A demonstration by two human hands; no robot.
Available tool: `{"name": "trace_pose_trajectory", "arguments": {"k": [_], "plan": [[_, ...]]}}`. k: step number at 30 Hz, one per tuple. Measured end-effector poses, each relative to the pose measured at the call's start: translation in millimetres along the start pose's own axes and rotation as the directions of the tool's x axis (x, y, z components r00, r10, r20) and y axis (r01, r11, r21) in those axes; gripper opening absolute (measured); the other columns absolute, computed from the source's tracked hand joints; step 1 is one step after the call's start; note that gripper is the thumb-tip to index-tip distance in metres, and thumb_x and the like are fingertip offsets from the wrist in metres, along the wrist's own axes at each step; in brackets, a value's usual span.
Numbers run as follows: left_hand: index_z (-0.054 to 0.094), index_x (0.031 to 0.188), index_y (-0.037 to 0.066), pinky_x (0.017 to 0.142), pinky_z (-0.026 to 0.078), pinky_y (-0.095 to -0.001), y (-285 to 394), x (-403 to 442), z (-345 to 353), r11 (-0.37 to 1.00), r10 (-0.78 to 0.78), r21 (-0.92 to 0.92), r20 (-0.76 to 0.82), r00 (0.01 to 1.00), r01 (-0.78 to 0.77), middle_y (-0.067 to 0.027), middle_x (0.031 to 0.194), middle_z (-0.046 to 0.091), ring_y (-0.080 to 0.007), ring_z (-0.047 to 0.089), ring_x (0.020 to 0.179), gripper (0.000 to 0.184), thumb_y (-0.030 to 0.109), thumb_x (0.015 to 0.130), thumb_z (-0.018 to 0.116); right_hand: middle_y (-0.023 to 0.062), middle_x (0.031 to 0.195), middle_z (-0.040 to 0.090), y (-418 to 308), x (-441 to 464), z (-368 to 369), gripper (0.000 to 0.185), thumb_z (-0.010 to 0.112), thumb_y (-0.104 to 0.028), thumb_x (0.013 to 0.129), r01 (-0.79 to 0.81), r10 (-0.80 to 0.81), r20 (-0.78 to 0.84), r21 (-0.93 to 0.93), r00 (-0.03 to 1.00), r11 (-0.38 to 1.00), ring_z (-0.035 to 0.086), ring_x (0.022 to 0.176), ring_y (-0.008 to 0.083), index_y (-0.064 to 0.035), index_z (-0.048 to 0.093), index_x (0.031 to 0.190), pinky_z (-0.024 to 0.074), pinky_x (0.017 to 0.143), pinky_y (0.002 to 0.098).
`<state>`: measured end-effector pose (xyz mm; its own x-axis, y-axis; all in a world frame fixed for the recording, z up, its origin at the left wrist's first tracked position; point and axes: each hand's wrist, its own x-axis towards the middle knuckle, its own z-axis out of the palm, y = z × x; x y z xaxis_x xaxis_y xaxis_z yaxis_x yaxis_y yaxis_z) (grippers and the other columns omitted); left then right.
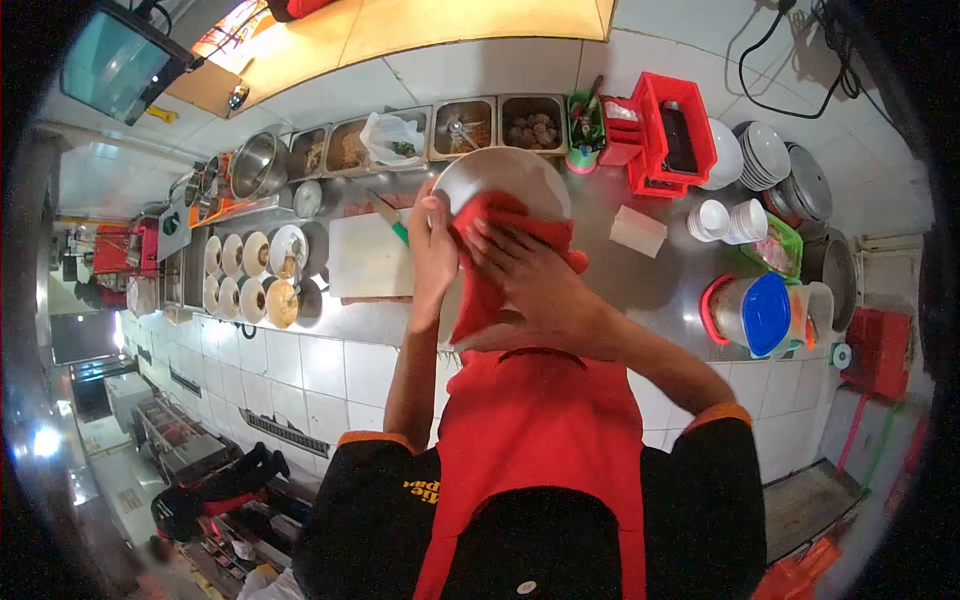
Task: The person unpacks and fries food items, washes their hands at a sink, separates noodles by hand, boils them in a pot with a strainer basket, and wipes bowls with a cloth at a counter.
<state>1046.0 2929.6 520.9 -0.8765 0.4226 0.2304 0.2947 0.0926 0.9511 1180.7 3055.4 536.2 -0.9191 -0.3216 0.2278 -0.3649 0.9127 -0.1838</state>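
Over the counter, a round pale plate [515,172] is held tilted in front of my red apron. My left hand [435,245] is closed around its left edge. A red cloth [480,300] lies bunched against the inside of the plate and hangs down below it. Pressed on this cloth, my right hand [530,270] has its fingers stretched over the folds; whether its thumb grips the cloth is hidden. Left of my left hand are a white cutting board [370,255] and a knife with a green handle [398,230].
Metal food containers [465,125] line the back of the steel counter. Several small bowls [255,253] stand at left. Red baskets [675,125], stacked white plates [765,155] and a blue-lidded tub [765,315] stand at right. Another person [190,510] in dark clothes is at lower left.
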Motion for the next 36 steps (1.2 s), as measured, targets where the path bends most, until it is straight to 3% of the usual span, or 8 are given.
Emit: {"name": "trace_pose_trajectory", "arguments": {"k": [4, 7, 10, 15, 21, 24, 29, 36], "plan": [[0.053, 0.124, -0.008, 0.093, 0.042, -0.0329, 0.0, -5.2, -3.5, 0.997, -0.032, 0.065, -0.036, 0.999, 0.034, -0.0129, 0.108, 0.062, -0.0203, 0.055, 0.101, 0.066, 0.051, 0.103, 0.033, 0.0196, 0.143, 0.045, 10.3, -22.2, -13.8, 0.07, 0.06, -0.026, 0.078, -0.052, 0.051, 0.082, 0.008, 0.995, 0.999, 0.036, 0.138, 0.0333, 0.004, 0.044, 0.139, 0.0236, 0.117, 0.0472], [0.054, 0.124, -0.008, 0.093, 0.041, -0.0328, 3.8, -7.0, -4.3, 0.992, -0.026, 0.121, -0.039, 0.999, 0.03, -0.0133, 0.108, 0.062, -0.0199, 0.054, 0.101, 0.064, 0.049, 0.104, 0.033, 0.019, 0.14, 0.048, 12.1, -25.6, -15.9, 0.064, 0.057, -0.03, 0.083, -0.048, 0.069, 0.139, -0.152, 0.988, 0.987, 0.036, 0.137, 0.0341, 0.0072, 0.047, 0.135, 0.0227, 0.117, 0.0465], [0.054, 0.124, -0.009, 0.093, 0.041, -0.0321, -4.0, -13.7, 10.3, 0.984, -0.128, 0.126, 0.004, 0.992, 0.126, -0.0133, 0.108, 0.063, -0.019, 0.054, 0.101, 0.063, 0.047, 0.105, 0.033, 0.0211, 0.141, 0.046, 11.1, -16.0, -18.2, 0.068, 0.053, -0.04, 0.089, -0.083, 0.067, 0.11, 0.15, 0.992, 0.985, 0.036, 0.138, 0.0355, 0.0094, 0.046, 0.135, 0.0209, 0.117, 0.0464], [0.055, 0.119, -0.005, 0.092, 0.041, -0.0319, 10.6, -19.5, 21.5, 0.993, -0.094, 0.078, 0.133, 0.987, 0.084, -0.0124, 0.104, 0.062, -0.0192, 0.054, 0.1, 0.058, 0.047, 0.105, 0.032, 0.0247, 0.146, 0.038, 27.2, -6.5, 29.8, 0.093, 0.048, -0.065, 0.086, -0.039, 0.061, -0.097, 0.217, 0.993, 0.975, 0.03, 0.14, 0.0377, 0.0105, 0.037, 0.139, 0.0164, 0.118, 0.0476], [0.054, 0.124, -0.002, 0.095, 0.04, -0.0324, 5.5, -6.1, 0.2, 0.984, -0.05, 0.172, 0.047, 0.998, 0.041, -0.0128, 0.114, 0.06, -0.0216, 0.053, 0.106, 0.057, 0.047, 0.105, 0.034, 0.0305, 0.147, 0.033, 33.1, -12.7, 11.3, 0.094, 0.048, -0.062, 0.088, -0.185, 0.194, -0.128, 0.082, 0.973, 0.979, 0.028, 0.141, 0.0395, 0.0162, 0.033, 0.138, 0.0184, 0.119, 0.0443], [0.055, 0.123, -0.001, 0.093, 0.041, -0.0313, 1.1, -7.4, 4.7, 0.982, -0.096, 0.161, -0.012, 0.995, 0.097, -0.0116, 0.111, 0.06, -0.0208, 0.053, 0.104, 0.056, 0.047, 0.105, 0.033, 0.032, 0.146, 0.034, 15.2, -18.6, 7.5, 0.088, 0.046, -0.058, 0.091, -0.227, 0.212, 0.171, 0.075, 0.962, 0.971, 0.026, 0.142, 0.0407, 0.016, 0.036, 0.136, 0.018, 0.119, 0.0449], [0.056, 0.126, -0.004, 0.099, 0.04, -0.0365, -28.4, -15.4, 23.2, 0.968, -0.198, 0.163, 0.023, 0.98, 0.191, -0.0187, 0.12, 0.062, -0.0269, 0.056, 0.112, 0.059, 0.046, 0.104, 0.034, 0.0292, 0.148, 0.033, 33.5, -7.6, 36.2, 0.075, 0.037, -0.053, 0.098, 0.022, -0.031, 0.005, 0.587, 0.999, 0.809, 0.022, 0.142, 0.0428, 0.0104, 0.04, 0.138, 0.0171, 0.119, 0.0469], [0.056, 0.123, -0.006, 0.094, 0.042, -0.0341, -0.5, -8.5, 15.6, 0.976, -0.136, 0.179, 0.075, 0.988, 0.121, -0.0159, 0.11, 0.065, -0.0219, 0.057, 0.103, 0.06, 0.047, 0.104, 0.037, 0.0294, 0.149, 0.03, 42.5, -2.0, 39.9, 0.084, 0.043, -0.055, 0.093, -0.19, 0.21, -0.092, 0.188, 0.973, 0.964, 0.025, 0.142, 0.0414, 0.0104, 0.028, 0.144, 0.0184, 0.118, 0.0468]]}}
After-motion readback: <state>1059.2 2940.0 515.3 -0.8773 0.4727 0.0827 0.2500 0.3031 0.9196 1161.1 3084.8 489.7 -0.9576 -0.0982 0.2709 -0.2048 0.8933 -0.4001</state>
